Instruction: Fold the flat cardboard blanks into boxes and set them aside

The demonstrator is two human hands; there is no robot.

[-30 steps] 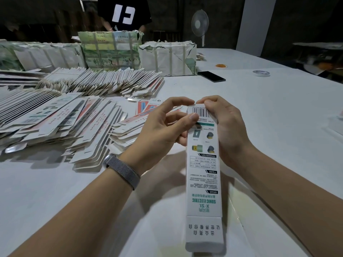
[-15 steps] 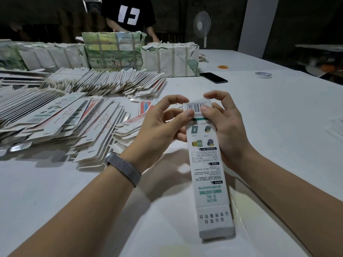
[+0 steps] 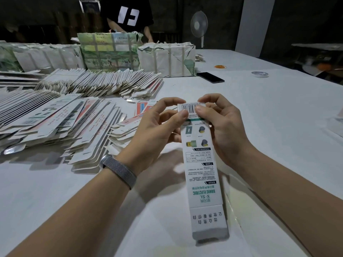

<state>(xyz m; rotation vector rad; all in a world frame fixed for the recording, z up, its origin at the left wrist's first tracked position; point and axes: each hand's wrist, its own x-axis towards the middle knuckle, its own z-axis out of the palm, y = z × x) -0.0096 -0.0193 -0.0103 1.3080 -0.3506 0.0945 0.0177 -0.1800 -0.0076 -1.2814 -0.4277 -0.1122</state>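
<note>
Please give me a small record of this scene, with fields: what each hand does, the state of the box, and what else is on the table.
left hand: pinches far end of the box
right hand: pinches same end, thumb on the barcode flap
box: long, white, already opened up; near end flap open
flat blanks: fanned piles, left side
wrapped bundles: far side
phone: dark, lying flat
tape roll: far right

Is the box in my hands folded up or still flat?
Folded up: the box shows a side wall, both hands pinching its far barcode end.
</note>
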